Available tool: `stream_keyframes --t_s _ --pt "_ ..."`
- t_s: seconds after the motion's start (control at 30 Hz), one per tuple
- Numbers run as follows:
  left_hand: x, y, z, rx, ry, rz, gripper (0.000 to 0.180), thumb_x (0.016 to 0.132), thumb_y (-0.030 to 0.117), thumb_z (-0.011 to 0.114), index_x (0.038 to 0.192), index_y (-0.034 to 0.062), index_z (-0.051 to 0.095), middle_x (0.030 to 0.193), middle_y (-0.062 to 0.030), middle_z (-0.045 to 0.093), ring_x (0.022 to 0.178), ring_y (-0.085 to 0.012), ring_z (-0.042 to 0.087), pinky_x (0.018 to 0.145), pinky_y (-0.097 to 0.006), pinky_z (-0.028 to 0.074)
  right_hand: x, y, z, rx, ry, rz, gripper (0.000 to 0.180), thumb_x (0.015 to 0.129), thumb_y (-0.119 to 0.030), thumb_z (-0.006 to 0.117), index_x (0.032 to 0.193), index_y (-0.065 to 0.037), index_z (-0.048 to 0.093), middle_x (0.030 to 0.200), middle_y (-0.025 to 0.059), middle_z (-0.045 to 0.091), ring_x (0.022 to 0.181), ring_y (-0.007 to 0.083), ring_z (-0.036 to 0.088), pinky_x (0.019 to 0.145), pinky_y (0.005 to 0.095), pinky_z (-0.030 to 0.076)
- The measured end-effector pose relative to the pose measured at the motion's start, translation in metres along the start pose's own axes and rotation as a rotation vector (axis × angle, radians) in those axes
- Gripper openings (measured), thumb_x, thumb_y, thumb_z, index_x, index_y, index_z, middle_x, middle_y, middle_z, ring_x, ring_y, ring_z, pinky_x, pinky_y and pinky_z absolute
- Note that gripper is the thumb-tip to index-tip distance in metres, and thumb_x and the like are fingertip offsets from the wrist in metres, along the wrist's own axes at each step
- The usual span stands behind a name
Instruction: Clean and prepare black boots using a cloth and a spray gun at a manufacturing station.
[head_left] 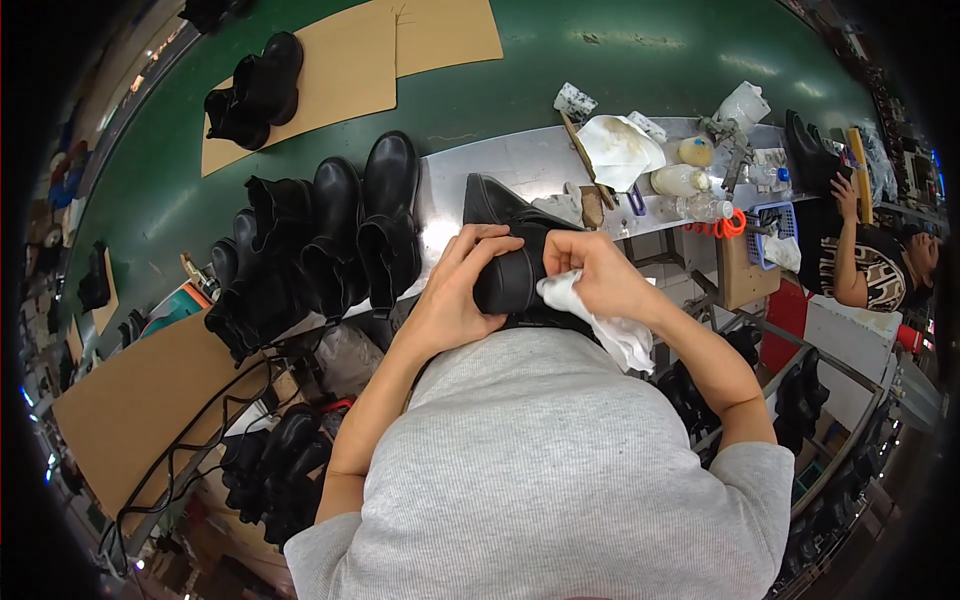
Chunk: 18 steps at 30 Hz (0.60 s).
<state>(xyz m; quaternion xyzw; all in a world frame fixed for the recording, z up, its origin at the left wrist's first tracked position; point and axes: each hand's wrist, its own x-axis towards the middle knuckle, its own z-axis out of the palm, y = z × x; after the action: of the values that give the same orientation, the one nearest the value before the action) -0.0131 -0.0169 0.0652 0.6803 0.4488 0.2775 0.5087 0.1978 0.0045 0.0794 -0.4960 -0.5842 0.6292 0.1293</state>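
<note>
A black leather boot (505,215) lies against my body over the edge of a metal worktable (520,160). My left hand (455,290) wraps around the boot's rounded end and grips it. My right hand (600,275) pinches a white cloth (605,325) and presses it against the boot's side. The rest of the cloth hangs down past my wrist. My grey sweater hides the lower part of the boot.
Several finished black boots (330,235) stand in a row left of my hands. Bottles (680,180), a stained white rag (618,150) and small tools crowd the table's right side. More boots sit on cardboard (340,70) on the green conveyor. Another person (870,255) works at far right.
</note>
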Motion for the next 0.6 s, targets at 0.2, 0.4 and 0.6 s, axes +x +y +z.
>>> stream_keyframes --t_s 0.2,0.4,0.6 --pt "0.000 0.000 0.000 0.006 -0.004 0.012 0.069 0.050 -0.002 0.073 0.116 0.0059 0.053 0.123 -0.0129 0.047 0.116 -0.0329 0.047 0.096 -0.039 0.042 0.001 -0.007 -0.008 -0.129 -0.093 -0.108 0.016 0.065 0.000 0.064 0.069 -0.002 0.050 0.061 -0.0010 0.048 0.059 0.0071 0.044 0.052 0.0254 0.035" --pt "-0.001 0.000 -0.001 0.001 -0.005 -0.001 0.069 0.050 -0.003 0.073 0.116 0.0061 0.053 0.123 -0.0129 0.047 0.116 -0.0326 0.047 0.095 -0.039 0.042 0.002 -0.009 -0.009 -0.059 -0.133 -0.011 0.014 0.067 -0.002 0.063 0.070 -0.002 0.049 0.061 -0.0020 0.046 0.059 0.0062 0.041 0.051 0.0244 0.033" --pt "-0.002 0.001 0.000 -0.006 -0.007 -0.001 0.069 0.050 -0.003 0.073 0.116 0.0062 0.053 0.123 -0.0130 0.047 0.117 -0.0326 0.047 0.095 -0.039 0.042 0.001 0.003 -0.003 0.073 -0.024 0.000 0.013 0.068 -0.002 0.062 0.069 -0.002 0.049 0.059 -0.0008 0.045 0.057 0.0073 0.041 0.051 0.0248 0.033"
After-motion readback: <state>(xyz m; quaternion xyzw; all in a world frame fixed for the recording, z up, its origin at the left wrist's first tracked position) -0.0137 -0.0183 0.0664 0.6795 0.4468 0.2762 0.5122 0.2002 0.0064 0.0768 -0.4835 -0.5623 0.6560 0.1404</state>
